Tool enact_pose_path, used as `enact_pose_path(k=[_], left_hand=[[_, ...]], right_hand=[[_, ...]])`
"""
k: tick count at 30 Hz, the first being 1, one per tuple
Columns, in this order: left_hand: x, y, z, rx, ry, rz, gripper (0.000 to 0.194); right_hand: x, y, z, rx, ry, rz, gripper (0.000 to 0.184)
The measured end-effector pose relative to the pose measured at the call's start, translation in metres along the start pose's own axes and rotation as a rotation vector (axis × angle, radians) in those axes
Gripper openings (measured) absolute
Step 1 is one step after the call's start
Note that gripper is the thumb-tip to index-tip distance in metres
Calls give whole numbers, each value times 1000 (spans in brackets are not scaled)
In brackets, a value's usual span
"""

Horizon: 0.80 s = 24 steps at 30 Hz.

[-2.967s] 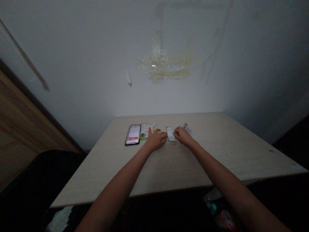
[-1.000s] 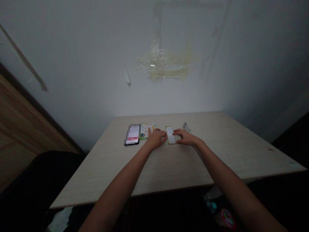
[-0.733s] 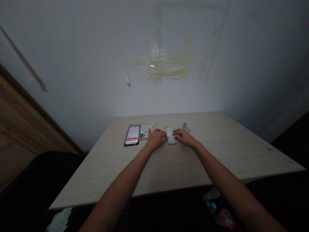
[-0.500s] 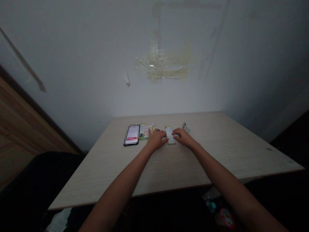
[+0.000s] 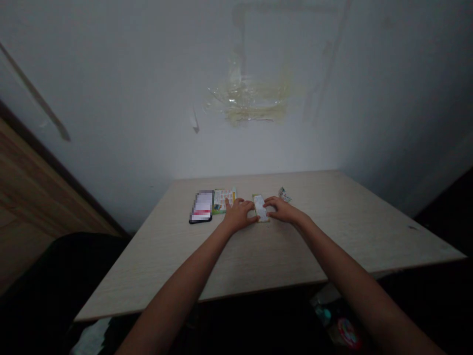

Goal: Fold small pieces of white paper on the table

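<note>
Resting on the table (image 5: 258, 266), well in from its front edge, the left hand (image 5: 239, 215) and right hand (image 5: 283, 209) face each other, thumbs parted from fingers. Between them the slip (image 5: 260, 209) lies flat, fingertips at both long sides, probably so it cannot slide.

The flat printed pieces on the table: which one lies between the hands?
The narrow, pale piece, between the left hand and right hand. The wider, more colourful sheet lies beside the phone.
</note>
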<state>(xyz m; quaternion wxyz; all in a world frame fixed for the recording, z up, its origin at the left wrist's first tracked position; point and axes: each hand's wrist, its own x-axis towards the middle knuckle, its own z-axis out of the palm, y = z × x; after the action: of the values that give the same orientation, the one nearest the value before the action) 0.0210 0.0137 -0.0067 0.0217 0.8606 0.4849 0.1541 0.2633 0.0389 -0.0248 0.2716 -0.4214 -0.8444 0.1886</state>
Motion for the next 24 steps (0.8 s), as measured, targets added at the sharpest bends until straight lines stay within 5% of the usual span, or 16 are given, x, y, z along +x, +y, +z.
enact_pose_path(k=[24], left_hand=[[-2,0,-6,-4,-63,0,58]], right_hand=[[-6,8,-8,51,-169,27,60]])
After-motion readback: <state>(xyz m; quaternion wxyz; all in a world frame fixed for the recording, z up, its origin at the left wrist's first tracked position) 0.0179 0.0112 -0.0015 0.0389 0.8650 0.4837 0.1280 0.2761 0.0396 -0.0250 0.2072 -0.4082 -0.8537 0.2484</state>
